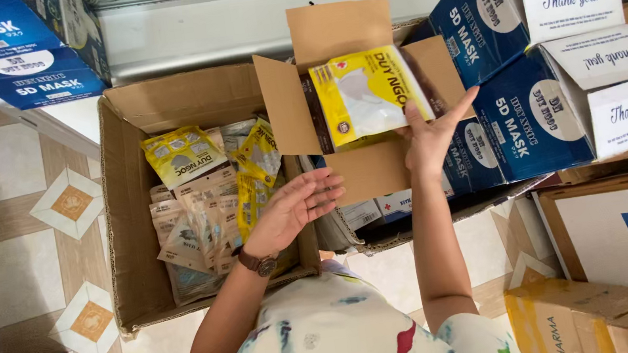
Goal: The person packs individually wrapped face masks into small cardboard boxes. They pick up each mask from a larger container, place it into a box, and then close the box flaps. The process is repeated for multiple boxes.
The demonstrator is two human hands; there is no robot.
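The right hand is raised with its fingers spread and released, the fingertips touching the lower right corner of a yellow and white mask packet that stands tilted inside a small open brown carton. The packet sits just above and to the left of this hand, leaning against the carton's back flap. The left hand hovers open and empty, palm turned inward, fingers loose, just below and left of the small carton's front flap; it grasps nothing. A brown watch sits on its wrist. To the left of this hand and beneath it lies a large cardboard box filled with more yellow and tan packets. To the right of the right hand, two dark blue boxes with white flaps are stacked, close beside its fingertips
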